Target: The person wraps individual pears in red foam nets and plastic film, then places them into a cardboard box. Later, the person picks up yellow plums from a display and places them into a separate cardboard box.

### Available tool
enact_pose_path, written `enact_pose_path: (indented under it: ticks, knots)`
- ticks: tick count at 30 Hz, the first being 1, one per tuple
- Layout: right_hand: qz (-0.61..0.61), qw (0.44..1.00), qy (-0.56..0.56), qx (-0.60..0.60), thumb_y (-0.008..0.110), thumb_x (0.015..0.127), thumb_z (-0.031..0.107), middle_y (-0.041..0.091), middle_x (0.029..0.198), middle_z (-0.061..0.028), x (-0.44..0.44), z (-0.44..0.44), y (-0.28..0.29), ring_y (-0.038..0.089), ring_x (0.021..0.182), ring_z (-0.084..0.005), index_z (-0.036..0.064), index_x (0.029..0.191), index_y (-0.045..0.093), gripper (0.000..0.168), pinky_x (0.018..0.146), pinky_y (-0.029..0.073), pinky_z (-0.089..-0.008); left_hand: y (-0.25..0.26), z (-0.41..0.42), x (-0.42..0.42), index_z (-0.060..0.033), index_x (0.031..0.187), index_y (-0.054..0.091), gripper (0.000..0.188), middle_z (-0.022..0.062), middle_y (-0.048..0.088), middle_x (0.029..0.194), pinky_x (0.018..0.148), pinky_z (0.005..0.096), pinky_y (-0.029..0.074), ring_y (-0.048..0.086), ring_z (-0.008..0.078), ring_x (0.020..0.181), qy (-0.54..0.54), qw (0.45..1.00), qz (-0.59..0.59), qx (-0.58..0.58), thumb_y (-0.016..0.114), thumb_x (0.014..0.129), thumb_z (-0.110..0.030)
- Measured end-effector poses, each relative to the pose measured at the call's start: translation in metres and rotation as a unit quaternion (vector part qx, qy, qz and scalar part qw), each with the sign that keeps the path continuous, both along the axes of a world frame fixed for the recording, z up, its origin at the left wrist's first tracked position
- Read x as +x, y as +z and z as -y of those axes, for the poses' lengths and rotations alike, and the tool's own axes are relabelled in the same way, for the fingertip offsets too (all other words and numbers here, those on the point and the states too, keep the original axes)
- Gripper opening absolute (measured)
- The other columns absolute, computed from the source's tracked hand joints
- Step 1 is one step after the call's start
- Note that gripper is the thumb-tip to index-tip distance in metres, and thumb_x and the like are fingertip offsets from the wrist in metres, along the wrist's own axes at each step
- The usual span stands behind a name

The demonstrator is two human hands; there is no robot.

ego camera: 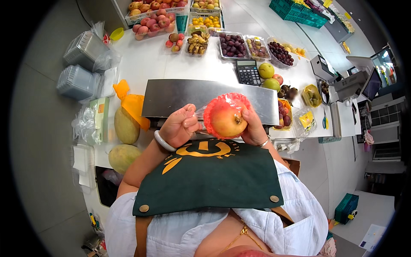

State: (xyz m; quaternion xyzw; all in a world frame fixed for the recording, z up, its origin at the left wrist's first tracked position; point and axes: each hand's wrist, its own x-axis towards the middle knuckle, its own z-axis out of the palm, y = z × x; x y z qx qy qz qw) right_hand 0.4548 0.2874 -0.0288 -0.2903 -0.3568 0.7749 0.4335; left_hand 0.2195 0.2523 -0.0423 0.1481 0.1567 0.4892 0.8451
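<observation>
In front of my apron, a yellow-red apple point(224, 120) rests in a red foam net sleeve point(209, 112) under clear plastic film. My right hand point(253, 127) grips its right side, thumb near the dark dried end. Bunched film point(200, 115) runs from the apple's left side into my left hand point(182, 125), whose fingers are pinched closed on it. Just beyond both hands lies the flat metal top of a wrapping machine point(179, 98); its lower part is mostly hidden by my arms.
A calculator point(248, 72), green pears point(266, 70) and packed grapes point(280, 53) stand beyond the metal top. Two melons point(126, 125) lie to the left, near stacked plastic boxes point(78, 82). At right are scissors point(325, 120) and a yellow basket point(311, 95).
</observation>
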Motion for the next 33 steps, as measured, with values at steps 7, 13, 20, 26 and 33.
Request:
enact_pose_path:
  ticks: [7,13,20,26,33]
  knots:
    - [-0.033,0.999,0.008,-0.031,0.058,0.081,0.041,0.050,0.122,-0.0118,0.015,0.007,0.003,0.051,0.110,-0.0229,0.002,0.126,0.038,0.063,0.094,0.042,-0.0372,0.019,0.006,0.005,-0.0116,0.103,0.045,0.014,-0.0070,0.032,0.056,0.054,0.0221,0.037,0.027,0.0032,0.044,0.026,0.989,-0.143,0.022,0.049,0.090,-0.013]
    - [-0.062,0.992,0.095,-0.054,0.061,0.082,0.032,0.045,0.122,-0.0113,0.011,0.018,-0.021,0.046,0.112,-0.0212,0.004,0.129,0.030,0.063,0.095,0.040,-0.0360,-0.030,-0.001,0.066,-0.0052,0.104,0.045,0.014,0.0010,0.052,0.074,0.065,0.0207,0.045,0.050,0.0068,0.065,0.199,0.882,-0.385,0.183,0.046,0.090,-0.010]
    - [0.072,0.995,0.072,0.013,0.063,0.081,0.030,0.050,0.112,-0.0098,0.011,0.049,-0.044,0.047,0.105,-0.0153,0.000,0.125,0.034,0.060,0.091,0.038,-0.0302,-0.069,0.042,0.065,-0.0047,0.087,0.050,0.010,0.0054,0.054,0.080,0.067,0.0268,0.044,0.050,0.0146,0.072,0.180,0.710,-0.674,0.096,0.055,0.079,-0.006]
    - [0.057,0.996,0.058,-0.039,0.054,0.086,0.037,0.053,0.107,-0.0096,0.008,0.076,-0.076,0.049,0.099,-0.0143,-0.003,0.117,0.043,0.052,0.088,0.039,-0.0289,-0.151,0.091,0.037,-0.0040,0.095,0.051,0.025,0.0074,0.058,0.091,0.072,0.0285,0.045,0.052,0.0147,0.079,0.035,0.862,-0.485,-0.140,0.054,0.087,-0.028]
    - [0.353,0.923,0.037,0.147,0.050,0.086,0.039,0.055,0.103,-0.0186,0.006,0.085,-0.140,0.053,0.096,-0.0293,-0.001,0.111,0.051,0.047,0.087,0.040,-0.0362,-0.093,0.068,0.055,-0.0053,0.121,0.046,0.060,0.0115,0.052,0.120,0.096,0.0385,0.040,0.051,0.0235,0.110,-0.099,0.966,-0.078,-0.228,0.047,0.085,-0.053]
